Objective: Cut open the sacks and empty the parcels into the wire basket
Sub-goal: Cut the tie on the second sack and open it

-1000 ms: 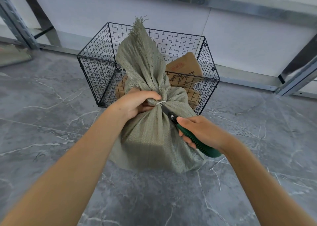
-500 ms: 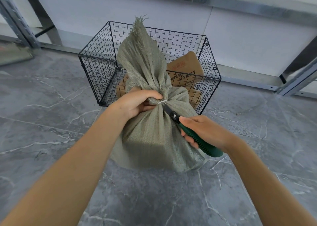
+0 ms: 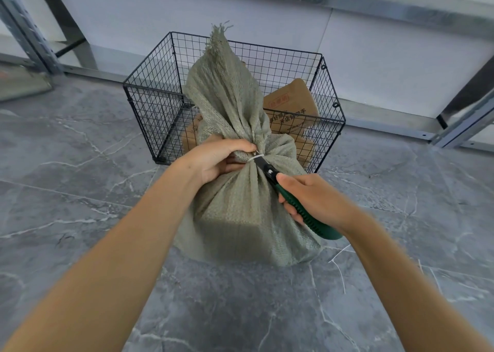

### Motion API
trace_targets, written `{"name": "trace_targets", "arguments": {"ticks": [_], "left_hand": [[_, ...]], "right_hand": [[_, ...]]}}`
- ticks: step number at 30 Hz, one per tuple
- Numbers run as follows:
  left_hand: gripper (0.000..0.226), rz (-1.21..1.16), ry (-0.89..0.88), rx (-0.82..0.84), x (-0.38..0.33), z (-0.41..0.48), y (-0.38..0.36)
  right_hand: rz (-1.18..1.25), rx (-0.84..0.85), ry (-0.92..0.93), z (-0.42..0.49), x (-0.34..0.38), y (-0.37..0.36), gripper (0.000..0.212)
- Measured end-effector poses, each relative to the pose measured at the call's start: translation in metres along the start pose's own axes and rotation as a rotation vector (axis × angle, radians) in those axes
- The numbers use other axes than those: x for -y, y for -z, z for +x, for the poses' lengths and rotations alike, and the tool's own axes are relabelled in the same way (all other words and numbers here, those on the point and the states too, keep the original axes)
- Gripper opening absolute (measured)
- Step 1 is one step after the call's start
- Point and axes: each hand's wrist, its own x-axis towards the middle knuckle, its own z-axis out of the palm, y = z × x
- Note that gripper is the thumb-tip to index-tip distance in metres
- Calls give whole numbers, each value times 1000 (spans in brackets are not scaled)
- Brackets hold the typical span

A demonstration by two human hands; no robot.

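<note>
I'm seeing left hand [image 3: 217, 159] gripping sack [image 3: 240, 212] neck; right hand [image 3: 315, 199] clenching green knife [image 3: 294, 204], blade touching white tie [image 3: 255, 158] between 2 hands.

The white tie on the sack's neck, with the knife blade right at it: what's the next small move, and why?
Probably draw the knife through the white tie, pulling the blade away from the left hand. The tie looks uncut and cinches the sack shut, the left hand grips the neck beside it, and the right hand holds the handle.
</note>
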Motion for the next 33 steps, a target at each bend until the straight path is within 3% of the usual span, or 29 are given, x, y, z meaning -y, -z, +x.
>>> {"name": "trace_targets", "arguments": {"ticks": [5, 10, 18, 22, 26, 33], "left_hand": [[9, -80, 2, -5, -1, 0, 2], [9, -79, 5, -8, 1, 1, 3], [14, -70, 33, 93, 0, -2, 9], [33, 39, 45, 198, -5, -3, 10], [65, 218, 30, 58, -1, 2, 2], [29, 149, 84, 35, 4, 9, 6]], "right_hand": [[-8, -67, 26, 3, -3, -7, 41], [24, 15, 37, 1, -1, -12, 9], [17, 101, 99, -3, 6, -13, 14], [-30, 54, 97, -1, 5, -14, 11], [-15, 44, 50, 0, 7, -14, 11], [29, 151, -40, 0, 9, -14, 15]]}}
